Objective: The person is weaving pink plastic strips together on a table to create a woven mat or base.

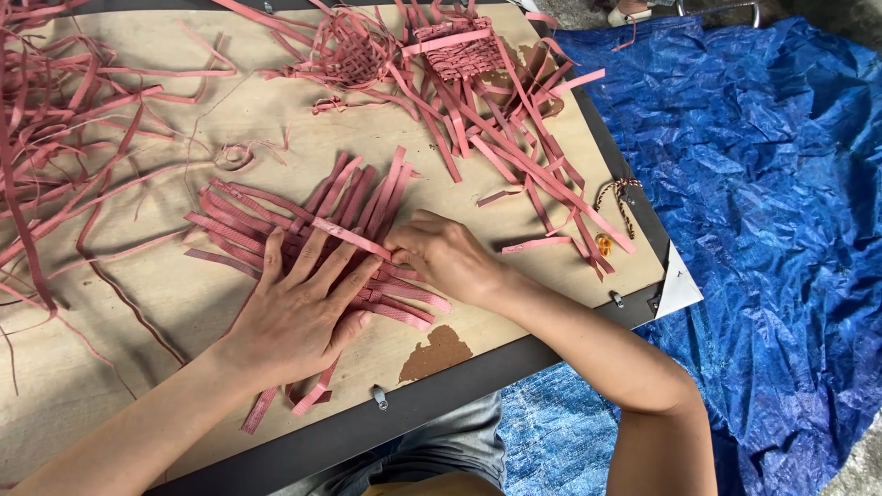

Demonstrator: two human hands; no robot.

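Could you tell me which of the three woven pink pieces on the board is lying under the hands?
The flat mat nearest the person, pressed by the left hand; the other two sit at the board's far edge, untouched.

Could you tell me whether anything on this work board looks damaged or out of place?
Yes. The wooden board has a brown patch near its front edge where the surface layer looks chipped away. Loose pink strips lie tangled at the far left. The left hand presses the woven strips flat; the right hand pinches one strip.

The pink strips [303,230] look like matt plastic strapping with a ribbed face. The board [110,340] is bare, smooth plywood with a dark edge. The blue tarp [772,230] is crinkled, glossy woven plastic.
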